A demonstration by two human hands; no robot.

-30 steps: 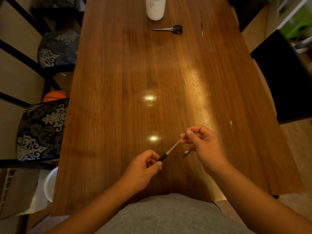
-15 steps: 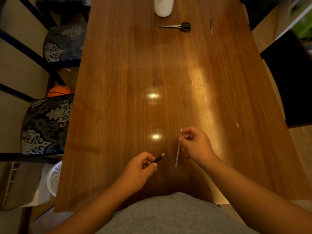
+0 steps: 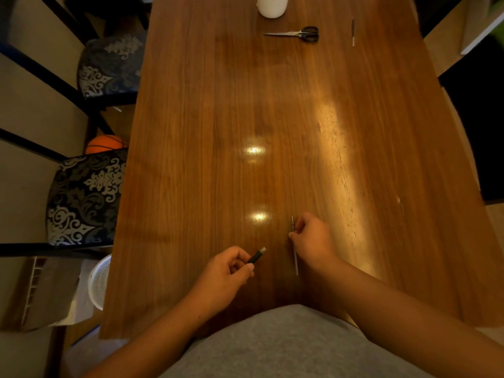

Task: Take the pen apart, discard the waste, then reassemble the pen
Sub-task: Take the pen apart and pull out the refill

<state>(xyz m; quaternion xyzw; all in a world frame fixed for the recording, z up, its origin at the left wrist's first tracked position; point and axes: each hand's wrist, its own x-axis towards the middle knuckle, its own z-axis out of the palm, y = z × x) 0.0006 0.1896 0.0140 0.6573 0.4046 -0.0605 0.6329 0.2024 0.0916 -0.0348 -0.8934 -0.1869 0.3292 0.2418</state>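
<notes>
The right hand [image 3: 313,238] pinched a thin refill [image 3: 295,255] between thumb and fingertips, low over the near part of the wooden table [image 3: 204,132]; whether the refill touched the wood could not be told. The left hand [image 3: 226,271] was closed around a short dark barrel [image 3: 257,256], holding it by its rear so that the pale open end stuck out past the fingers. The two parts were near each other but apart. The refill's long axis ran almost straight away from the person, its fine tip at the far end and its tail toward the body; the barrel lay slanted, open end up and to the right, roughly toward the refill. Both pieces looked very light. The refill seemed a slim tube that would flex or roll away if let go (it is best held near the middle, as here, clear of the inky tip). The barrel looked stiff and smooth, so a firm grip on its body would suit. Far off lay scissors [image 3: 297,34], another thin stick [image 3: 353,32] and a white cup [image 3: 272,6].
</notes>
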